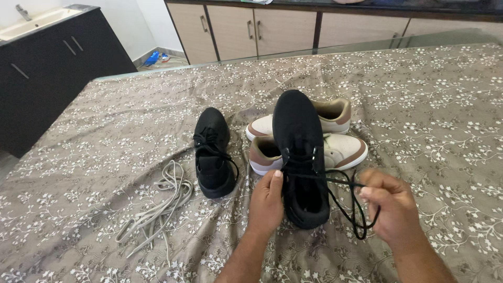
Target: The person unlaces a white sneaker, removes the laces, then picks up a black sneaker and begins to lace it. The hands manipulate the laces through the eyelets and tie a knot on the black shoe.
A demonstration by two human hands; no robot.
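A black shoe (299,157) sits just below the middle of the view, toe pointing to twelve o'clock, on a bed covered by a brown sheet with a white flower print (429,105). The left hand (266,202) rests against the shoe's left side near the heel, fingers together and thumb laid on the upper edge, steadying it. The right hand (390,207), at four o'clock from the shoe, is pinched shut on a black lace (346,202) that runs from the eyelets out to a loop hanging below the fingers.

At nine o'clock from that shoe lies a second black shoe (212,152), laced, lying apart from both hands. Behind the held shoe, toward one o'clock, two cream shoes with tan trim (338,131) lie side by side, partly hidden by it. At eight o'clock a pair of loose grey laces (165,202) lies tangled on the sheet.

At eleven o'clock stands a dark cabinet with a white sink (36,21); along twelve o'clock run beige cupboard doors (262,29). No packages or labels show clearly.
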